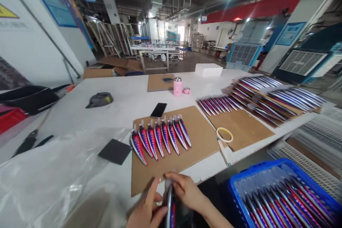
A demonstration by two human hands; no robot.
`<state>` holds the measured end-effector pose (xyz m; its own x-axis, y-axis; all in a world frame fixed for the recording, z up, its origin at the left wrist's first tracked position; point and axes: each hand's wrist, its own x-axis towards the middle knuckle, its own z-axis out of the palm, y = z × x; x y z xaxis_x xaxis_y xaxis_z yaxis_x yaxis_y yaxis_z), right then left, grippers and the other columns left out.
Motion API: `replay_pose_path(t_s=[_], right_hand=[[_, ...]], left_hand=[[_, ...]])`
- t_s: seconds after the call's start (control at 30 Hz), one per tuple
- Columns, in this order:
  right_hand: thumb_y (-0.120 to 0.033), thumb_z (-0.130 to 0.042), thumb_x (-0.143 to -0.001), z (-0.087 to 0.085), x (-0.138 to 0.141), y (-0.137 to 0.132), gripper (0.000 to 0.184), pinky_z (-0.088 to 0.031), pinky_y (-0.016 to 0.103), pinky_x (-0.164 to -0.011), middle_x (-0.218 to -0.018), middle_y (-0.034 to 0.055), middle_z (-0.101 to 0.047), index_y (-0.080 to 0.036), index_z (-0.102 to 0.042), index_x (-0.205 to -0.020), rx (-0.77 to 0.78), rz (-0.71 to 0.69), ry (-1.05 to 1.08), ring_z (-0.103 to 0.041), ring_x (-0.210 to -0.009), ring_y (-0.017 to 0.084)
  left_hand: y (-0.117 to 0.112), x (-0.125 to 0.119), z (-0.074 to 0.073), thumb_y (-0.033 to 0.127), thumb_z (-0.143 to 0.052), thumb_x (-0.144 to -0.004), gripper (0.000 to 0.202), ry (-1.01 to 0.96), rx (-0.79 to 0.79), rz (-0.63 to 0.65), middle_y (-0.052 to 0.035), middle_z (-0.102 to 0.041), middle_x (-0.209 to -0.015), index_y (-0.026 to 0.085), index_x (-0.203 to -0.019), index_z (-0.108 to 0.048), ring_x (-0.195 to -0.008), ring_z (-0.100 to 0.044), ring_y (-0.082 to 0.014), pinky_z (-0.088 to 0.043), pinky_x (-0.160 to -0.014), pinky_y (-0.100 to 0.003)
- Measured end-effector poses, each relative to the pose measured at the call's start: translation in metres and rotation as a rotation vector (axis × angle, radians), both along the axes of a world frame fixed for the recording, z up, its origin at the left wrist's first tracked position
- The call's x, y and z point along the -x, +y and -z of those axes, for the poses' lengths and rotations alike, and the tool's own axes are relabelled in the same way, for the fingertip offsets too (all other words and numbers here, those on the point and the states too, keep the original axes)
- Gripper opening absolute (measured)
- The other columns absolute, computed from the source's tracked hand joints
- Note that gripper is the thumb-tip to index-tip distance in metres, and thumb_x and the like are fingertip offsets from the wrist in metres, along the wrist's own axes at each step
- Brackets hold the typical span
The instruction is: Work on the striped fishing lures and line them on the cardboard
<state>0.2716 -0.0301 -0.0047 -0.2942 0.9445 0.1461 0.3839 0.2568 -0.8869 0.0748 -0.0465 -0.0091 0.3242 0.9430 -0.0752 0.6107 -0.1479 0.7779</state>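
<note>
Painted fishing lure (pixel 169 206): one, red, blue and silver, held upright between both hands just past the tabletop's near edge; its lower end is out of view.
Left hand (pixel 145 212): fingers loosely spread, curled against the lure's side.
Right hand (pixel 184 190): fingertips pressed together, pinching the lure's upper part.
Near cardboard sheet (pixel 200 149): one, at the tabletop's near edge, carrying eight lures (pixel 160 139) side by side and a phone (pixel 158 110) on its far edge.
Blue crate (pixel 259 168): one, beyond the near right corner, packed with too many lures to count.
Also there: one pink flask (pixel 177 86), one tape roll (pixel 224 134).
Risk: a loosened pinch could drop the lure off the edge; a bumped sheet could disturb the row.
</note>
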Motion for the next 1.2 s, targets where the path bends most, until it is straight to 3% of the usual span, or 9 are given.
replay_pose_path(t_s=[0.2, 0.37, 0.57, 0.67, 0.8, 0.9, 1.0, 1.07, 1.2], right_hand=[[-0.006, -0.043, -0.080, -0.002, -0.007, 0.002, 0.058, -0.037, 0.032, -0.105, -0.137, 0.0084, -0.051, -0.017, -0.039, -0.137, -0.011, -0.040, -0.014, -0.048, -0.124, 0.017], [-0.003, -0.045, -0.072, -0.002, -0.005, 0.003, 0.069, -0.033, 0.033, -0.107, -0.139, 0.0084, -0.048, -0.017, -0.035, -0.139, 0.005, 0.007, 0.031, -0.044, -0.128, 0.017], [0.000, -0.050, -0.061, 0.001, 0.001, 0.006, 0.048, -0.039, 0.034, -0.101, -0.121, 0.0083, -0.063, -0.020, -0.065, -0.102, 0.087, 0.195, 0.071, -0.054, -0.119, 0.021], [-0.002, -0.053, -0.063, 0.003, 0.001, 0.008, 0.030, -0.044, 0.033, -0.094, -0.115, 0.0100, -0.066, -0.019, -0.070, -0.080, 0.104, 0.230, 0.073, -0.057, -0.115, 0.023], [-0.002, -0.052, -0.063, 0.003, 0.002, 0.009, 0.025, -0.046, 0.030, -0.089, -0.098, 0.0088, -0.072, -0.019, -0.069, -0.067, 0.091, 0.253, 0.076, -0.061, -0.108, 0.022], [-0.002, -0.050, -0.064, 0.002, 0.003, 0.011, 0.024, -0.048, 0.027, -0.083, -0.095, 0.0087, -0.071, -0.018, -0.067, -0.066, 0.060, 0.259, 0.082, -0.065, -0.100, 0.019], [-0.002, -0.050, -0.065, 0.004, 0.004, 0.011, 0.025, -0.049, 0.026, -0.080, -0.087, 0.0074, -0.072, -0.019, -0.067, -0.064, 0.044, 0.248, 0.090, -0.065, -0.097, 0.018], [-0.002, -0.050, -0.065, 0.007, 0.003, 0.011, 0.025, -0.048, 0.027, -0.083, -0.077, 0.0055, -0.072, -0.020, -0.067, -0.064, 0.046, 0.242, 0.091, -0.064, -0.102, 0.019], [-0.002, -0.050, -0.065, 0.010, 0.001, 0.011, 0.026, -0.046, 0.030, -0.087, -0.078, 0.0057, -0.072, -0.020, -0.068, -0.066, 0.055, 0.241, 0.093, -0.061, -0.108, 0.020]], left_hand=[[0.053, -0.023, -0.012, 0.015, -0.042, -0.079, 0.061, 0.012, -0.001, 0.166, 0.0007, -0.064, -0.095, 0.029, -0.137, -0.033, -0.079, -0.061, -0.0140, -0.048, -0.081, -0.026], [0.067, -0.035, -0.016, 0.008, -0.044, -0.072, 0.064, 0.065, -0.024, 0.246, 0.0006, -0.065, -0.091, 0.028, -0.133, -0.043, -0.084, -0.060, -0.0153, -0.044, -0.081, -0.026], [0.065, -0.033, -0.013, 0.010, -0.042, -0.075, 0.064, 0.060, 0.010, 0.225, 0.0013, -0.066, -0.085, 0.022, -0.137, -0.036, -0.076, -0.062, -0.0138, -0.045, -0.072, -0.023], [0.061, -0.033, -0.002, 0.012, -0.042, -0.077, 0.064, -0.007, 0.031, 0.174, 0.0036, -0.066, -0.079, 0.021, -0.139, -0.031, -0.068, -0.061, -0.0122, -0.046, -0.067, -0.021], [0.055, -0.035, 0.008, 0.016, -0.044, -0.079, 0.061, -0.128, 0.046, 0.097, 0.0041, -0.065, -0.077, 0.022, -0.138, -0.031, -0.066, -0.061, -0.0122, -0.048, -0.069, -0.022], [0.053, -0.033, 0.005, 0.020, -0.048, -0.081, 0.045, -0.285, 0.017, 0.026, -0.0012, -0.063, -0.090, 0.022, -0.125, -0.046, -0.083, -0.062, -0.0152, -0.051, -0.077, -0.025], [0.053, -0.030, -0.005, 0.029, -0.050, -0.083, 0.016, -0.297, -0.056, 0.005, -0.0046, -0.059, -0.095, 0.020, -0.089, -0.061, -0.088, -0.060, -0.0184, -0.052, -0.076, -0.028], [0.054, -0.029, -0.014, 0.031, -0.047, -0.084, 0.018, -0.214, -0.069, 0.038, -0.0026, -0.058, -0.083, 0.021, -0.077, -0.059, -0.078, -0.059, -0.0175, -0.050, -0.071, -0.027], [0.056, -0.029, -0.026, 0.026, -0.048, -0.083, 0.017, -0.116, -0.031, 0.126, 0.0009, -0.063, -0.076, 0.024, -0.075, -0.063, -0.076, -0.060, -0.0161, -0.045, -0.071, -0.023]])
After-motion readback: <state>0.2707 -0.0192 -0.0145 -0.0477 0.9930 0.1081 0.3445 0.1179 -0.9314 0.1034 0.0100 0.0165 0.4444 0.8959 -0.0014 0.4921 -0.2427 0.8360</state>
